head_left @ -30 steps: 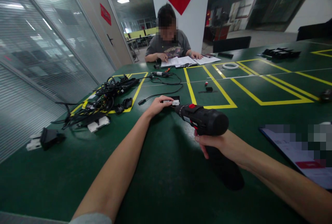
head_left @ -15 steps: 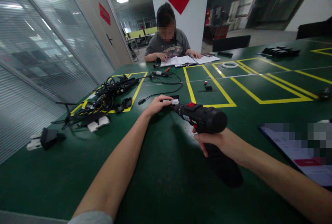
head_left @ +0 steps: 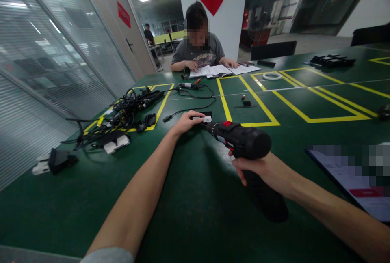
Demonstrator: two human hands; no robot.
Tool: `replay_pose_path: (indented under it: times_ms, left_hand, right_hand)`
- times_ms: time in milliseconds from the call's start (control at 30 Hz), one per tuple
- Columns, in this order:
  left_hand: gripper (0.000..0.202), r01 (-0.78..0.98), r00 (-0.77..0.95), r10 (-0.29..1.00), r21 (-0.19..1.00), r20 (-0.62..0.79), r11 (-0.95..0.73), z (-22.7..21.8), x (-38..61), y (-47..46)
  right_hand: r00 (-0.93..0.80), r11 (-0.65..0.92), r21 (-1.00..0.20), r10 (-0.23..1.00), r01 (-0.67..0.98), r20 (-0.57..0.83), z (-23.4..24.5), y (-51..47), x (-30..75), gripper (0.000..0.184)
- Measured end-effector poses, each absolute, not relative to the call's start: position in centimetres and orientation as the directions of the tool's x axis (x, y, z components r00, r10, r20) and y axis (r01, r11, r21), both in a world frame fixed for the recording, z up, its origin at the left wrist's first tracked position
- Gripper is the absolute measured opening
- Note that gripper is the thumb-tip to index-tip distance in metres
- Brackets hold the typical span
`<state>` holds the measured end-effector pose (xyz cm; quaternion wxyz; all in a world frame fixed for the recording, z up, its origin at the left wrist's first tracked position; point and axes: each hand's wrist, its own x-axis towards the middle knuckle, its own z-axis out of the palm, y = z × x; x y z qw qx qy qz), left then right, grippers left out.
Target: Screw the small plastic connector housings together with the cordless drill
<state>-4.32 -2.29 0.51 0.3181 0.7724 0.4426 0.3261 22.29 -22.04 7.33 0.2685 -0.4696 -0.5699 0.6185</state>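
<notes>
My right hand [head_left: 258, 169] is wrapped round the grip of a black and red cordless drill [head_left: 240, 138]. The drill points away to the left, its tip at the near side of a small black and white part [head_left: 207, 119]. Fingers of my left hand [head_left: 188, 121] are closed on that part at its left end and hide some of it. What exactly the part is I cannot make out, nor whether the bit touches it. A black cable [head_left: 183, 111] with a plug end lies just beyond my left hand.
A tangle of black cables [head_left: 122, 111] and black-and-white pieces [head_left: 116, 144] lies to the left. Yellow tape [head_left: 258, 100] marks rectangles on the green table [head_left: 189, 214]. A clipboard [head_left: 341, 182] lies at right. Opposite sits a person [head_left: 198, 48] over papers [head_left: 217, 71]; a tape roll [head_left: 272, 76] lies beyond.
The drill has shifted very slightly to the right, along with a small shift of the whole view. Another person has come into sight in the far background at left.
</notes>
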Motion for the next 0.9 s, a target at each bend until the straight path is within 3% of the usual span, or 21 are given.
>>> replay_pose_path:
  times_ms: [100, 333, 900]
  left_hand:
    - [0.038, 0.482, 0.398, 0.89, 0.775, 0.222, -0.409, 0.5, -4.38, -2.28]
    - [0.039, 0.504, 0.402, 0.89, 0.759, 0.216, -0.412, 0.7, -4.38, -2.28]
    - [0.038, 0.495, 0.401, 0.889, 0.764, 0.222, -0.414, 0.47, -4.4, -2.19]
  right_hand:
    - [-0.407, -0.228, -0.954, 0.866, 0.196, -0.291, 7.21, -22.03, 22.41, 0.013]
    - [-0.418, -0.217, -0.959, 0.866, 0.18, -0.275, 6.98, -22.08, 22.56, 0.026]
    - [-0.397, -0.24, -0.951, 0.867, 0.193, -0.3, 7.23, -22.02, 22.41, 0.019]
